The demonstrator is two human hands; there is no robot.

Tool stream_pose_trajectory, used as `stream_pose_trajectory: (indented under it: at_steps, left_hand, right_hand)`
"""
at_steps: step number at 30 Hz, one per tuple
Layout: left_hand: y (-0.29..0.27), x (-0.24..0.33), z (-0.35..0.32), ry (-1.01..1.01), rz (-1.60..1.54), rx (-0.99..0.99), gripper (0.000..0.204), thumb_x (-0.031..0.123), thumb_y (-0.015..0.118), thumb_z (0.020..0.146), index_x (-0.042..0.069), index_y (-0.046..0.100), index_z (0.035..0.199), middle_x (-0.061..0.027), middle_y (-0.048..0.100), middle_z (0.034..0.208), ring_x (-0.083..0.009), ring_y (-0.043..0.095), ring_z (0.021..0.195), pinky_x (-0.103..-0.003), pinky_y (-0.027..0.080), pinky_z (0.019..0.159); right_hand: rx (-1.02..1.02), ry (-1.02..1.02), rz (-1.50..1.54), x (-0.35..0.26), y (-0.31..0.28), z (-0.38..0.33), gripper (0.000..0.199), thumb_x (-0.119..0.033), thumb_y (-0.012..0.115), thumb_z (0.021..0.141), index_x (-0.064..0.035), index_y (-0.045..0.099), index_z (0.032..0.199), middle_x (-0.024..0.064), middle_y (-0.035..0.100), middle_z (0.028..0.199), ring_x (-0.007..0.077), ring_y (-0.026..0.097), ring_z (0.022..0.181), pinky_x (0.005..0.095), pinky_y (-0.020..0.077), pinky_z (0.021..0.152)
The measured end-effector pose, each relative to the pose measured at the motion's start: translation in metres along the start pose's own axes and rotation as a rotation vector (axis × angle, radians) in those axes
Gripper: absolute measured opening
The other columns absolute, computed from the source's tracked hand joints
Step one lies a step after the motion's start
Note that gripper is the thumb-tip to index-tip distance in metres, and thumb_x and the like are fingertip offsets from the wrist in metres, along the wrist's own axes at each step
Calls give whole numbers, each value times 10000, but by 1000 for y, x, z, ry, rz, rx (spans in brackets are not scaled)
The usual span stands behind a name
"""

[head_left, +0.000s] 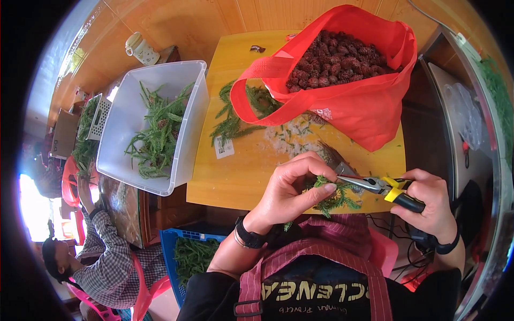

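Observation:
Thumb and fingers of my left hand [284, 190] pinch a small green artificial pine sprig [338, 203] over the near edge of the yellow table [230, 187]. My right hand [432, 202] is closed round the black and yellow handles of needle-nose pliers [377, 185]. The pliers' tips point left and reach the fingertips of my left hand, just above the sprig; what lies between the jaws is too small to make out. Beyond my hands stands a red bag [369, 112] full of brown pine cones [337, 59]. A brush-like bundle [333, 156] lies near my left fingers.
Left of the table, a translucent plastic bin [115, 128] holds green sprigs with cones. More greenery [230, 123] and whitish scraps [289, 136] lie on the table. A blue crate [168, 251] of sprigs stands low at left, near a seated person in a checked shirt [110, 267].

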State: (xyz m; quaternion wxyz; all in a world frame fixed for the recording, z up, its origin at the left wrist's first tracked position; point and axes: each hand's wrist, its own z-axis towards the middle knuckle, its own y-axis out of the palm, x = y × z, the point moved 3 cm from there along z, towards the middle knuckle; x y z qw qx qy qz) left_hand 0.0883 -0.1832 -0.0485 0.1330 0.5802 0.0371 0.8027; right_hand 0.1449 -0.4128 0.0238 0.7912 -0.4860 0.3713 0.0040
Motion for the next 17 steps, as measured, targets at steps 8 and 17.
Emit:
stream_pose_trajectory:
  at_steps: [8, 17]
  left_hand:
    - [-6, 2, 5, 165, 213, -6, 124, 27, 686, 740, 26, 627, 850, -59, 588, 803, -167, 557, 742, -265, 440, 655]
    - [0, 8, 4, 240, 245, -41, 161, 90, 724, 720, 19, 650, 844, -111, 629, 850, -223, 602, 830, -305, 475, 734]
  right_hand:
    - [-228, 88, 144, -3, -9, 5, 329, -157, 758, 621, -42, 454, 567, 75, 408, 495, 287, 463, 456, 330, 503, 656]
    - [-667, 387, 457, 12, -17, 6, 300, -257, 732, 710, -1, 575, 691, 86, 663, 724, 212, 656, 640, 270, 488, 566]
